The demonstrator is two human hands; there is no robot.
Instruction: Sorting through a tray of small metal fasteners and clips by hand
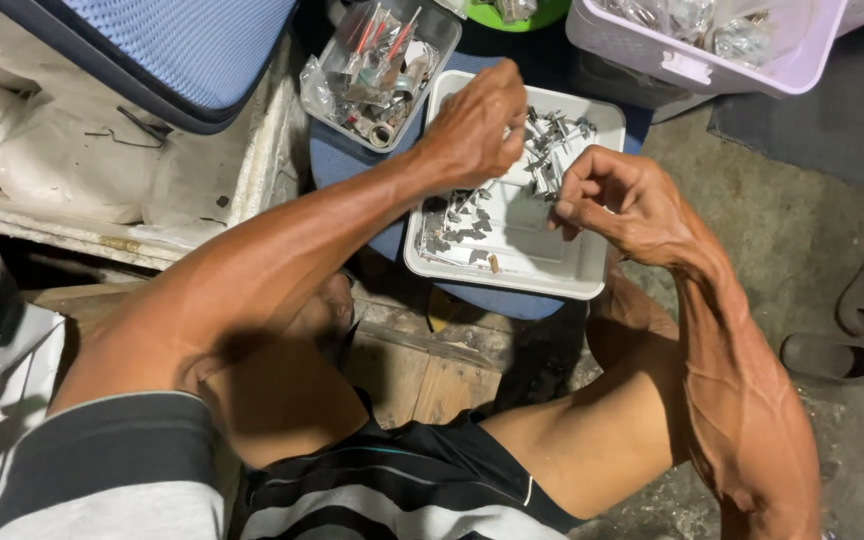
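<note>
A white rectangular tray [562, 275] rests on a blue stool top and holds several small metal parts [550, 140]. My left hand [477, 120] hovers over the tray's far left part, fingers curled together above the metal pieces; whether it pinches one is hidden. My right hand [612, 195] sits at the tray's right edge with fingers bent inward, pinching something small that I cannot make out.
A clear plastic box [430, 55] with metal bits and red-handled items stands behind the tray. A pale lilac basket [697, 65] is at the back right. A blue case [182, 50] lies at the left. Two dark sandals [837, 355] lie on the concrete floor at right.
</note>
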